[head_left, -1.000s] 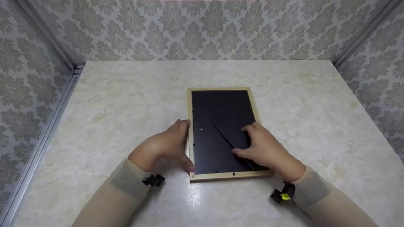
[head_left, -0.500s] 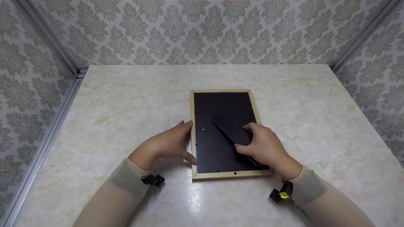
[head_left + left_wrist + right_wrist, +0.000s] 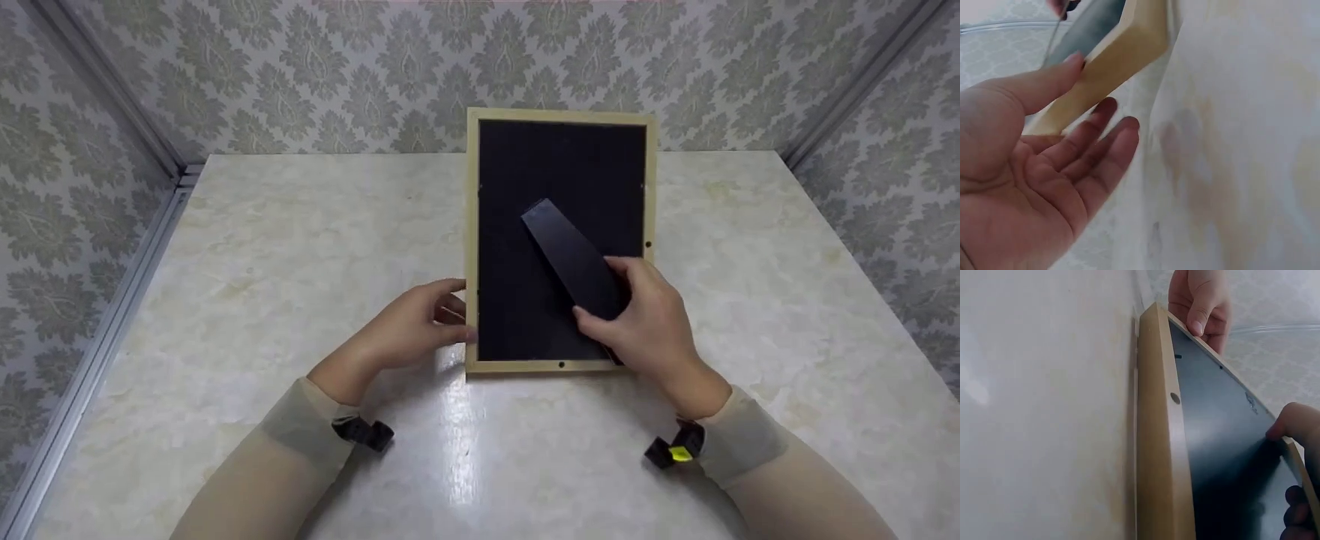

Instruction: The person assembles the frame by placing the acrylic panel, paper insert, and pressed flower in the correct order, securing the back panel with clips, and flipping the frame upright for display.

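A picture frame (image 3: 562,116) with a pale wooden border and dark backing (image 3: 510,292) is raised at a steep tilt, its back toward me in the head view. A dark stand leg (image 3: 570,255) slants across the backing, swung out from it. My right hand (image 3: 656,322) grips this leg, thumb on one side and fingers on the other. At the lower left border, my left hand (image 3: 401,330) holds the frame with its thumb on the edge. Several other fingers (image 3: 1109,163) of that hand stay apart from the wood in the left wrist view. The front of the frame is hidden.
The frame's lower edge is over a pale marbled table (image 3: 300,225). Patterned wall panels (image 3: 412,67) enclose the back and both sides, with a metal rail (image 3: 112,322) along the left. Small black cameras (image 3: 364,433) sit on both wrists.
The picture frame, lying almost flat before, has been tilted up with its far edge lifted. The stand leg now faces me more broadly. Both hands have kept contact and moved up with it.
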Demonstrator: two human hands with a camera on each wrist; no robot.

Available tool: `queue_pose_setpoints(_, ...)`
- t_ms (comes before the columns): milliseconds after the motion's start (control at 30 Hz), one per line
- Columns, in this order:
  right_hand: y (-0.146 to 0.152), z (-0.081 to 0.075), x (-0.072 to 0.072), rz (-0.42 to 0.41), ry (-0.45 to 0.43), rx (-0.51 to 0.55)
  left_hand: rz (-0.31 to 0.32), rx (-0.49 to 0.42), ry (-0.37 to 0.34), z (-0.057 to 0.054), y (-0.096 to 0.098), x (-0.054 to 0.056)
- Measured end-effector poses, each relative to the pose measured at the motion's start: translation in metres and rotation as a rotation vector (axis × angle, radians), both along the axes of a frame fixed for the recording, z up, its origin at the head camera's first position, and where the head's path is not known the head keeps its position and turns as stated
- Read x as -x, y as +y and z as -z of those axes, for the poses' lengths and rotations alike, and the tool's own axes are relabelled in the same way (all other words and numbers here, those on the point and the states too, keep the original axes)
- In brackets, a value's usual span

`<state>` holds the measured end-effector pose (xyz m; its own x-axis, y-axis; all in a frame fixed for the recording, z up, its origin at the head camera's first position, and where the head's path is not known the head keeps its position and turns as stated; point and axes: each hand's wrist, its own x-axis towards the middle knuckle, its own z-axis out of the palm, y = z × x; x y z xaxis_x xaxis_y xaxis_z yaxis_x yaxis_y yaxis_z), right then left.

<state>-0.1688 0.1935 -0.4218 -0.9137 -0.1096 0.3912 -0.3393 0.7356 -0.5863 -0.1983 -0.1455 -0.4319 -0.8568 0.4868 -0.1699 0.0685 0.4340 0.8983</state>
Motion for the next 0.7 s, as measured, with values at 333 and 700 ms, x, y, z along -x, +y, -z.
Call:
queue_pose_setpoints(333, 0.015, -0.023, 0.01, -0.205, -0.468, 0.415, -0.164, -0.225, -0.13, 0.007, 0.002, 0.001)
queue_pose_setpoints(700, 0.046, -0.034, 0.018, -0.239, -0.699, 0.755, -0.26, -0.248, -0.061, 0.006, -0.007, 0.01)
